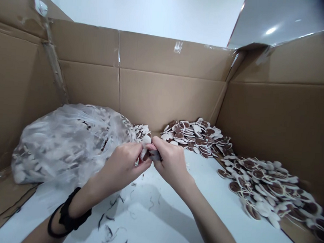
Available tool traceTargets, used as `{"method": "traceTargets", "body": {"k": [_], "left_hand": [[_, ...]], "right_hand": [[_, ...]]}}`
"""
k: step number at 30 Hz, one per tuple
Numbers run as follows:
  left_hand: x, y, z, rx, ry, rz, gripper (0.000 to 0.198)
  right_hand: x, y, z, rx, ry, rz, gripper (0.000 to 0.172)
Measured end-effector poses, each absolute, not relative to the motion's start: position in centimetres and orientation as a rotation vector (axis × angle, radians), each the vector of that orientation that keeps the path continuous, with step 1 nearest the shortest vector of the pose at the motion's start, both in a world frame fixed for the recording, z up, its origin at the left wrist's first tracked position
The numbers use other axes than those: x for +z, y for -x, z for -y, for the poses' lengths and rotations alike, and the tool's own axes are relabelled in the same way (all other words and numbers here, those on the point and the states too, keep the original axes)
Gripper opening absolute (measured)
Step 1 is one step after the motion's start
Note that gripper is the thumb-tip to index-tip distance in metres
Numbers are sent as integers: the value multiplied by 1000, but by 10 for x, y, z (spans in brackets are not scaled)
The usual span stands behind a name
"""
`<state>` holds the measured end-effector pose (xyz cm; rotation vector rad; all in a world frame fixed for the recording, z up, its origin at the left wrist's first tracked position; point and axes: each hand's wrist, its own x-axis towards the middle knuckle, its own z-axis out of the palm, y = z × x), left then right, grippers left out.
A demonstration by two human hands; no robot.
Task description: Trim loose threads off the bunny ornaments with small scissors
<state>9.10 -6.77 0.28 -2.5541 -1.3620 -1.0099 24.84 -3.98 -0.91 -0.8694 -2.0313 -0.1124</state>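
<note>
One clear plastic bag (76, 112), stuffed with small pale pieces (48, 154), sits middle left, within tall cardboard walls (166, 96). White tabletop (168, 222), strewn with dark scraps (110, 232), spreads across lower centre towards heaped brown-and-white pieces (268, 186) at right. Mid-frame, the left hand (127, 161) tightly pinches a small brown-and-white piece (146, 140); the right hand (173, 161) curls around a grey bit (156, 155) beside it.

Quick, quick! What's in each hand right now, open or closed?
Left hand: closed, pinching a small brown-and-white piece.
Right hand: closed on a grey thing, too unclear to name.
</note>
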Motion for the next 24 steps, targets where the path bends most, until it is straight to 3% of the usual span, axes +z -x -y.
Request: {"method": "traceTargets", "body": {"k": [10, 16, 21, 24], "left_hand": [[-9, -103, 68, -753, 2163, 1089, 22], [-1, -98, 76, -692, 2161, 1031, 27], [9, -87, 72, -853, 2499, 1010, 30], [10, -87, 72, -1125, 2640, 1048, 32]], "right_hand": [[-21, -231, 42, 226, 972, 1799, 22], [-27, -230, 40, 353, 820, 1711, 34], [-18, -237, 38, 427, 755, 1762, 48], [-14, -241, 42, 607, 678, 1766, 53]]}}
